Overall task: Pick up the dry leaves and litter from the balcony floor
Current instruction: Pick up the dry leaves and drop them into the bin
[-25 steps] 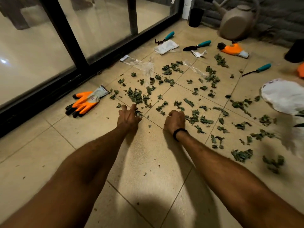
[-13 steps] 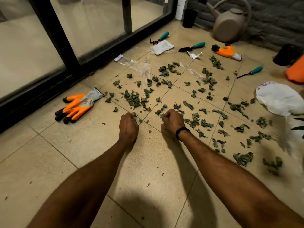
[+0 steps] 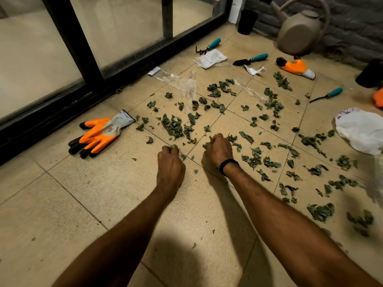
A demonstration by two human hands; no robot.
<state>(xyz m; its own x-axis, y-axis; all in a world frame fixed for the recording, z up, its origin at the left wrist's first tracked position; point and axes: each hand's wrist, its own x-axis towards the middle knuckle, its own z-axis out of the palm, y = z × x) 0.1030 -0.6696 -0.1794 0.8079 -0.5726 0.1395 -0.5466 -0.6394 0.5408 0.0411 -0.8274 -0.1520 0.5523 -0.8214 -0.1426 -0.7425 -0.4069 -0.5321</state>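
Observation:
Dry green leaves (image 3: pixel 173 126) lie scattered over the beige tiled balcony floor (image 3: pixel 87 195), from the centre out to the right. My left hand (image 3: pixel 170 164) is curled into a fist on the floor, with a few leaves showing at its fingertips. My right hand (image 3: pixel 218 149), with a black band on the wrist, grips a clump of leaves beside it. Clear plastic wrappers (image 3: pixel 176 80) and a white paper scrap (image 3: pixel 253 69) lie among the leaves farther back.
An orange work glove (image 3: pixel 97 134) lies left by the black sliding door frame (image 3: pixel 83 50); a second glove (image 3: pixel 296 66) lies at the back. Teal-handled garden tools (image 3: pixel 251 59), a white cloth (image 3: pixel 210 58), a beige watering can (image 3: pixel 300 33), black pots (image 3: pixel 247 21) and a white bag (image 3: pixel 362 130) ring the leaves.
My left hand's fingers were spread on the floor a second ago; both hands have since curled shut around leaves. The view has shifted slightly.

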